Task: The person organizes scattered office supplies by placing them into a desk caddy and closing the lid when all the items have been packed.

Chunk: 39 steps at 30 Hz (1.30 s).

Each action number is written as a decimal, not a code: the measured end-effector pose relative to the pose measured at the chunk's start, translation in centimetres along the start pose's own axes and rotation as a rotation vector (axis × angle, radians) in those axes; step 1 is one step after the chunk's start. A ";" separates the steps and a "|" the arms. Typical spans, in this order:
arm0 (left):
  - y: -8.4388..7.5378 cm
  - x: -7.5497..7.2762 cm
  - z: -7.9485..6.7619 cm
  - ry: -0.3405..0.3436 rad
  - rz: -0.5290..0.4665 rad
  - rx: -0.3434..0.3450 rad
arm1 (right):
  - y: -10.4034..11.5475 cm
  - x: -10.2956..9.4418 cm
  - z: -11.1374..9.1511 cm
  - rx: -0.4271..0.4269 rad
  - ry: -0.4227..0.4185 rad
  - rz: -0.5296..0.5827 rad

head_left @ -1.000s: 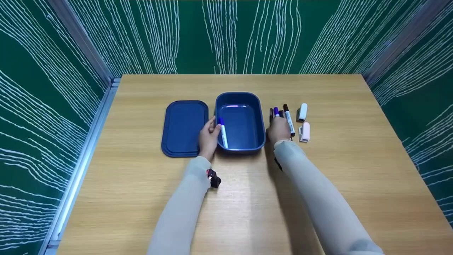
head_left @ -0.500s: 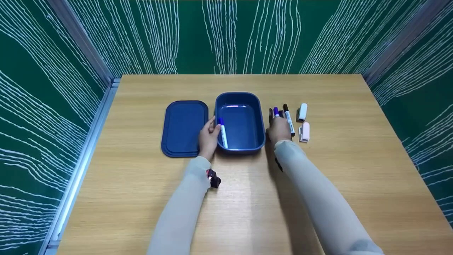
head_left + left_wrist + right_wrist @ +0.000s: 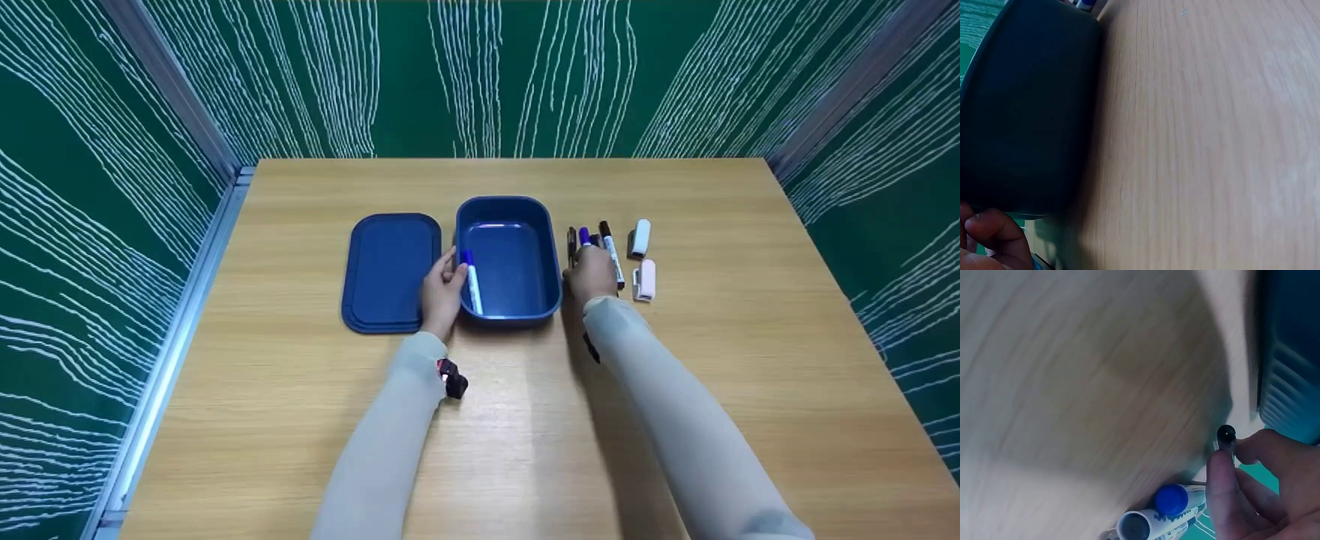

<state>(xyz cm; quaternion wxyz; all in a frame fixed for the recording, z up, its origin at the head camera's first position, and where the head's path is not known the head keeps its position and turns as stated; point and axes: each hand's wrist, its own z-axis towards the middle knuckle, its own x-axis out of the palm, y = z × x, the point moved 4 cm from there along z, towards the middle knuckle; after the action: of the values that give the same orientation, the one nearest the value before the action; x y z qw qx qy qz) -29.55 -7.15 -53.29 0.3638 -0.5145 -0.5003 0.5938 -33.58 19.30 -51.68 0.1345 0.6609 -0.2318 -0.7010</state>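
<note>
Right hand [image 3: 592, 275] pinching a dark pen [image 3: 571, 244], left hand [image 3: 442, 296] at the blue box [image 3: 510, 322]

Thumb and index finger of the right hand close on the dark pen, just right of the box; the right wrist view shows one end of it poking out between them. On the other side, the left hand touches the box, thumb at the rim and fingers along the outer wall; whether they grip it, I cannot tell. Inside the box, a blue-capped marker [image 3: 474, 283] leans along the left wall. Partly hidden beyond the right hand is a purple-capped marker [image 3: 585, 235], with a black-capped marker [image 3: 612, 255] just to its right. Farther right sit a white item [image 3: 640, 238] and a pink item [image 3: 645, 280], one behind the other. Left of the box, its matching blue lid [image 3: 394, 274] lies flat on the wooden table [image 3: 510, 465].
</note>
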 end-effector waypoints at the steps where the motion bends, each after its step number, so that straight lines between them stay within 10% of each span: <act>1: 0.0 0.0 0.0 0.001 0.005 0.002 | 0.1 -0.1 0.0 -0.009 -0.008 -0.004; 39: -0.2 -0.1 -0.2 -0.006 -0.004 -0.014 | 1.9 -2.6 0.0 0.004 -0.004 0.098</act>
<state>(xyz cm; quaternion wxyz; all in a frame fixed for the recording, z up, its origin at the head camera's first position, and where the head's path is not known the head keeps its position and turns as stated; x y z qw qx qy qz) -29.40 -7.13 -53.09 0.3599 -0.5144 -0.5065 0.5911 -33.61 19.02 -48.46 0.1671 0.6475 -0.2657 -0.6945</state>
